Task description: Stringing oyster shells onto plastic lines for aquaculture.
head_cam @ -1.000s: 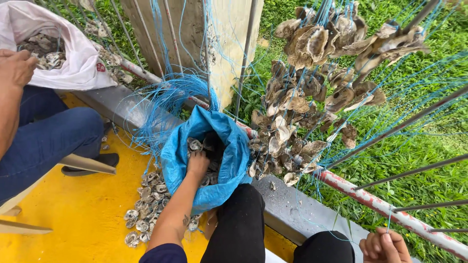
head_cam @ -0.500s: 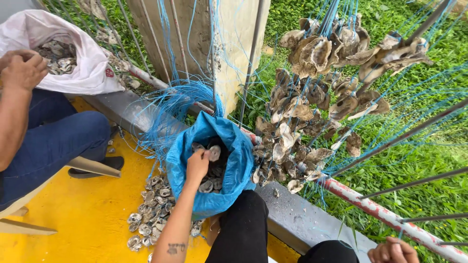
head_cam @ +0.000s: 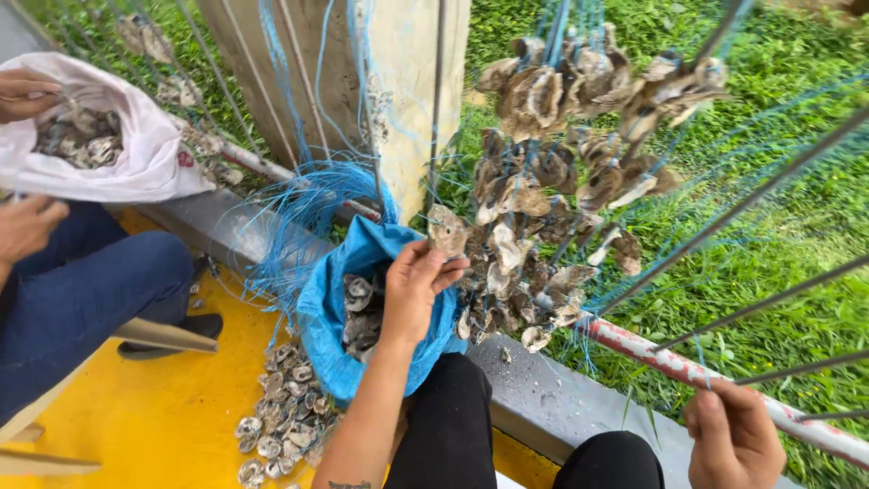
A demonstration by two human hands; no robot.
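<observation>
- my left hand (head_cam: 412,290) pinches an oyster shell (head_cam: 447,230) just above the blue bag (head_cam: 326,317).
- my right hand (head_cam: 735,439), at 5 o'clock, is closed around a thin line.
- strung shells (head_cam: 561,163) hang at 1 o'clock; loose shells (head_cam: 281,412) lie on the yellow floor (head_cam: 136,417).
- a co-worker's white bag (head_cam: 136,154) sits at 10 o'clock.

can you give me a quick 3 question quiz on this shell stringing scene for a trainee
1. True or false: the left hand holds an oyster shell above the blue bag.
2. What is the right hand nearest to? A) the red and white rail B) the white bag C) the loose shells on the yellow floor
3. What colour is the twine bunched behind the blue bag?

Key: 1 true; 2 A; 3 blue
</observation>
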